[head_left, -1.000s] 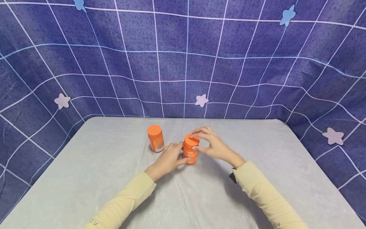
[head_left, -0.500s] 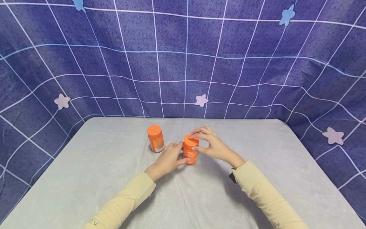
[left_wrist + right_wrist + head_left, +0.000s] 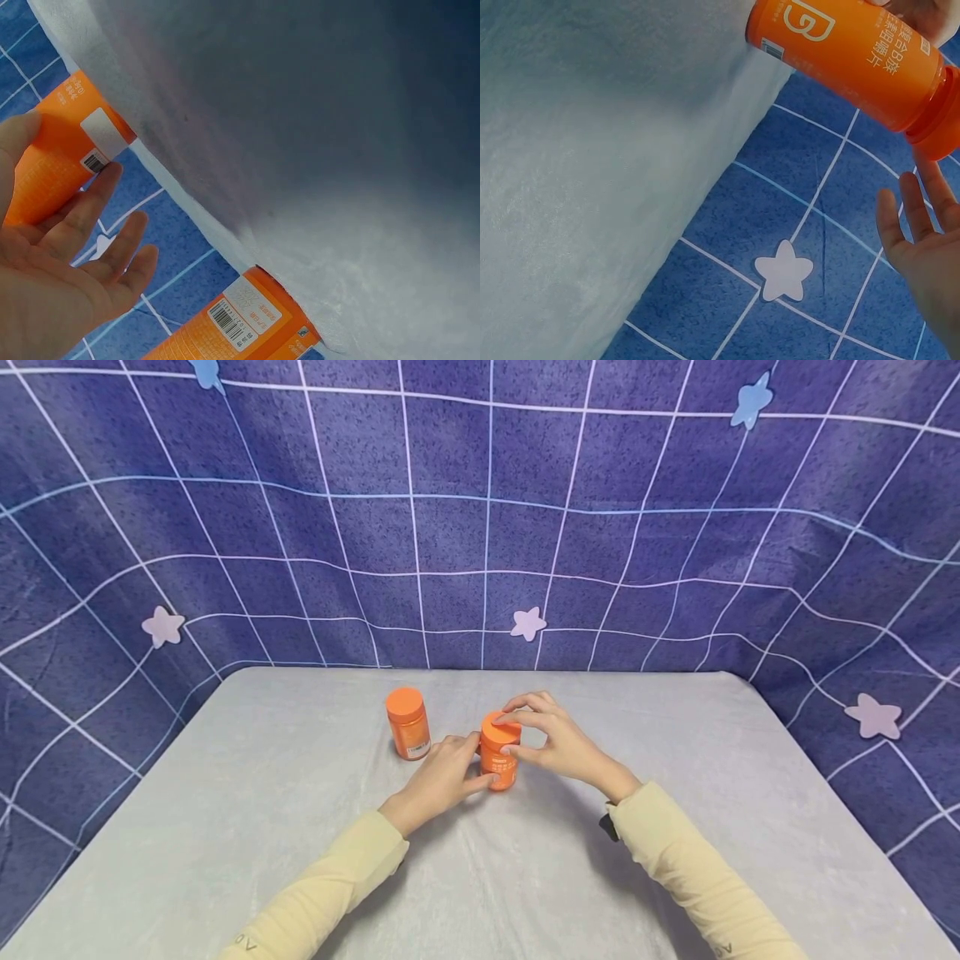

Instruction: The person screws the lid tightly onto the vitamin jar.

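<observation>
Barely seeing any change from a second ago, tbh. Still gripping the orange bottle (image 3: 502, 763) with the left hand (image 3: 441, 775), thumb across the front near the base, fingers round the back. Still pinching the orange cap (image 3: 496, 737) with the right hand (image 3: 561, 743), index finger over the top, thumb against the side. Keeping that bottle upright on the gray-covered desk (image 3: 300, 735), roughly midway between the left and right edges and not far from the far edge.

Looking at the containers now. Spotting a second orange bottle (image 3: 410, 733) standing to the left, a little nearer the desk's far edge, also staying exactly in place since the earlier shot. Seeing lids on both, so not managing to make out any contents. Mostly getting orange walls, plus big white printing (image 3: 889, 52) on the held one. From the left wrist, catching a white barcode sticker (image 3: 253, 306) on the free-standing bottle and a similar one on the held bottle.
</observation>
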Tool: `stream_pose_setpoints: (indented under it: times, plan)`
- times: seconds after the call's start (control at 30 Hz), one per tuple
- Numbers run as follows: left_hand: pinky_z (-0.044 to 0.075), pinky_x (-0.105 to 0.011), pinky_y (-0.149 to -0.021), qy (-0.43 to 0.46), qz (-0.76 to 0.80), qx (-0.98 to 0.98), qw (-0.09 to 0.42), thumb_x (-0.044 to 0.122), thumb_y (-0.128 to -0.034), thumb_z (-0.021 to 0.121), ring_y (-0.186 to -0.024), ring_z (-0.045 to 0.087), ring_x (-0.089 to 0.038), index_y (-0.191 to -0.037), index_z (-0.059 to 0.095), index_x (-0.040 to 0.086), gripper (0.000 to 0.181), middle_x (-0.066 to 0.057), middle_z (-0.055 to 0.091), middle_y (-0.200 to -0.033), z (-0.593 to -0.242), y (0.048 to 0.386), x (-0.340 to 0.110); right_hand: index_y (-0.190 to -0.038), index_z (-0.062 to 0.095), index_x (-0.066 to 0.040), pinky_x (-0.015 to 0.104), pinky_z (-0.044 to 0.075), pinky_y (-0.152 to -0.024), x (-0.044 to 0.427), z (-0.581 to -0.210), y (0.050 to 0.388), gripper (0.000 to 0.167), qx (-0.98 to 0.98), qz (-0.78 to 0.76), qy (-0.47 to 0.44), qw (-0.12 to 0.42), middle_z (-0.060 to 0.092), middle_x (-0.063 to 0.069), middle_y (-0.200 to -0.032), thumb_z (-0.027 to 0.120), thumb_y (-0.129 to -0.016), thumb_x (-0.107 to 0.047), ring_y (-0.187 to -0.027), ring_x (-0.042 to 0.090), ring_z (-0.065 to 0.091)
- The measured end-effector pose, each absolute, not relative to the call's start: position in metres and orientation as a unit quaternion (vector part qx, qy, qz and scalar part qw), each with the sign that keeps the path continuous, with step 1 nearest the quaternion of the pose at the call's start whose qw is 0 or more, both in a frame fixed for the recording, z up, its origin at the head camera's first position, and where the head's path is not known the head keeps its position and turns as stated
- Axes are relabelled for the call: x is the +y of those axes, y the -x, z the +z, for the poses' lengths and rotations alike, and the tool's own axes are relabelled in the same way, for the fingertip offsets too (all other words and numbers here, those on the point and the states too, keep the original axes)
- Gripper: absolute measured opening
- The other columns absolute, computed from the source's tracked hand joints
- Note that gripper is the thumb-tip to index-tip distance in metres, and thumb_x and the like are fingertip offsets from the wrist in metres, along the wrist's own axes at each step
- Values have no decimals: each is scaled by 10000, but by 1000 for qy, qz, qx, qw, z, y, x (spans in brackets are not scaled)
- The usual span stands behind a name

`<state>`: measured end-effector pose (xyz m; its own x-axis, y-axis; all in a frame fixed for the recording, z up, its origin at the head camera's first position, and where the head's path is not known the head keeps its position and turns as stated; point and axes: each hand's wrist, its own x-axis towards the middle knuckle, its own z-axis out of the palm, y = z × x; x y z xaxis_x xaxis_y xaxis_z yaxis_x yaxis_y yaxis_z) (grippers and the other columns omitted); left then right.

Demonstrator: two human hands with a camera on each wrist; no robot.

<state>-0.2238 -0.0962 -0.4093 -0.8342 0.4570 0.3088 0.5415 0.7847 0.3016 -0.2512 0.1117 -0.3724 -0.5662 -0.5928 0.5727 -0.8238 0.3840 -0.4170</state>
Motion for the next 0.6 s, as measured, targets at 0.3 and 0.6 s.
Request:
stream_pose_setpoints:
  times: [0.3,0.6]
  plan:
    - [457,-443,-837,270,-193,-937,112,380,-799,676,-973,601,-282,-1120,522,67,474,-68,671,-1008,-410,224,-97,-1092,654,-128,454,371,-959,113,-373,253,343,-813,346,-442,155,585,68,-1155,730,-759,-158,-1112,222,461]
    - [468,-419,-817,276,-193,-934,118,389,-796,677,-937,613,-270,-1096,524,72,462,-69,675,-982,-411,226,-97,-1101,646,-145,450,355,-980,113,-372,253,333,-818,350,-435,139,574,43,-1177,713,-776,-164,-1133,197,445]
